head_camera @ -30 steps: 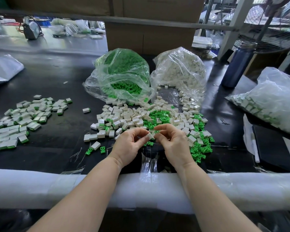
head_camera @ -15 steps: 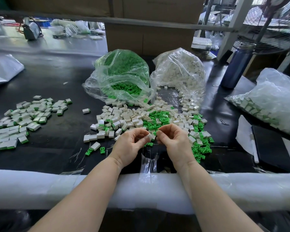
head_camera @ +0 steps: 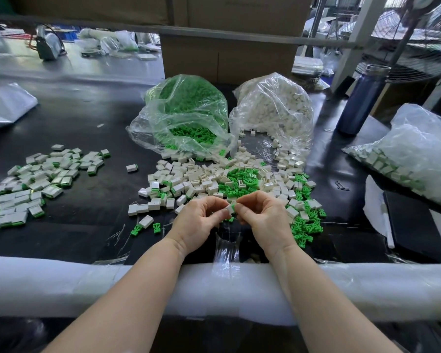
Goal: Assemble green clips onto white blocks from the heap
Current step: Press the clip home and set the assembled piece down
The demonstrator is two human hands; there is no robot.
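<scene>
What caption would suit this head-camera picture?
Both hands, left hand and right hand, pinch a white block beside the mixed heap.

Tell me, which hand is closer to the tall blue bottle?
The right hand. It sits below and left of the blue bottle, and the left hand is farther left again, across the white block both pinch.

place: factory assembly bench | signs: black worktable [head_camera: 61, 118] with foam-padded edge [head_camera: 61, 284]; bulk bags of green clips [head_camera: 186, 115] and white blocks [head_camera: 275, 108]; cardboard boxes [head_camera: 227, 57] stood behind; an industrial fan [head_camera: 415, 47] was at right
</scene>
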